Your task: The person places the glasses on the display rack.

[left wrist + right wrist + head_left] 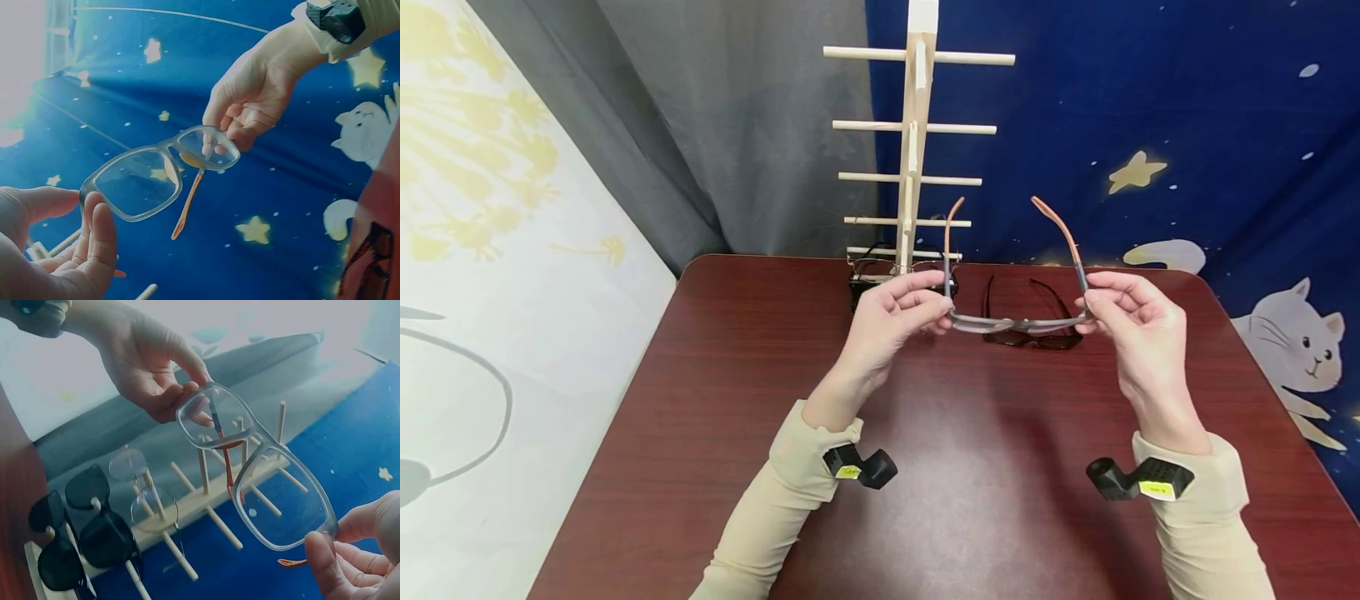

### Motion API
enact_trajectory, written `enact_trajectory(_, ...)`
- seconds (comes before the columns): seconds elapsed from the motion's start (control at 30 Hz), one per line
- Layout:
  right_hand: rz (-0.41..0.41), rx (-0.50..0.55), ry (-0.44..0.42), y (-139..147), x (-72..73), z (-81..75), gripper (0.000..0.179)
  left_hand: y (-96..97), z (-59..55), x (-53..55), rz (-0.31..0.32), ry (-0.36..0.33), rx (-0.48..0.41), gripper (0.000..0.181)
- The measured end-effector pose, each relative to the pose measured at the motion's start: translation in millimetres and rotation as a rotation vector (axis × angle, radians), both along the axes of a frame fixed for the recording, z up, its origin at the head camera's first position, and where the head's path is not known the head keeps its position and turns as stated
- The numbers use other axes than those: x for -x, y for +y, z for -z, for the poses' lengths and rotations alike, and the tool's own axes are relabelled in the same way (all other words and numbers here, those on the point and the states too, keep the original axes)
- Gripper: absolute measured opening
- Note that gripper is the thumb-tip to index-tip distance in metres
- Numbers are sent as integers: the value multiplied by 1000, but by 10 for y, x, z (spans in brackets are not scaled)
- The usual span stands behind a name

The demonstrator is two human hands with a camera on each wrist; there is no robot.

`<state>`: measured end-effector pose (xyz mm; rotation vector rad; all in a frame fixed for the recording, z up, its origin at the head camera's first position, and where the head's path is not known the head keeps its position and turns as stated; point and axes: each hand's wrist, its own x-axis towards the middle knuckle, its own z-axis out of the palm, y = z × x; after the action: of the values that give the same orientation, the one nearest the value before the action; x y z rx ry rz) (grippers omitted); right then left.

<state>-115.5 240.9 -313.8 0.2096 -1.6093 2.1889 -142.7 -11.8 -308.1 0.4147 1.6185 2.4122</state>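
A pair of eyeglasses (985, 323) with a clear grey front and orange temple tips is held up above the table, its temples unfolded and pointing away. My left hand (891, 321) pinches its left corner by the hinge, between thumb and fingers. At the opposite hinge, my right hand (1142, 325) grips the other corner the same way. Both lenses (134, 184) show from the front in the left wrist view. Beyond the held pair, dark sunglasses (1037, 340) lie on the table with their temples spread.
A wooden display rack (917, 108) with several crossbars stands at the table's back edge. Its lower bars carry black sunglasses (107, 540) and thin wire-rimmed glasses (134, 464). The reddish-brown table (715, 417) meets a grey curtain (760, 125) and a blue starry curtain (1060, 108).
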Motion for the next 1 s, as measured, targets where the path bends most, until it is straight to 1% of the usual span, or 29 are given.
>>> enact_trajectory(0.17, -23, -7, 9, -127, 74, -79, 14, -114, -93, 5, -41, 19, -40, 37)
enact_trajectory(0.27, -54, -24, 20, -199, 129, -116, 14, -188, -127, 2, -74, 29, -55, 37)
enact_trajectory(0.4, -139, -9, 40, -283, 202, -153, 15, -280, -169, -1, -117, 48, -77, 39)
enact_trajectory(0.5, -186, 7, 47, -347, 255, -176, 15, -346, -198, 15, -145, 54, -105, 40)
enact_trajectory(0.73, -165, -52, -1, -525, 391, -238, 16, -500, -226, 135, -209, 43, -176, 34)
enact_trajectory(1.0, -208, -48, -38, -681, 576, -336, 16, -620, -230, 296, -283, 30, -242, 29)
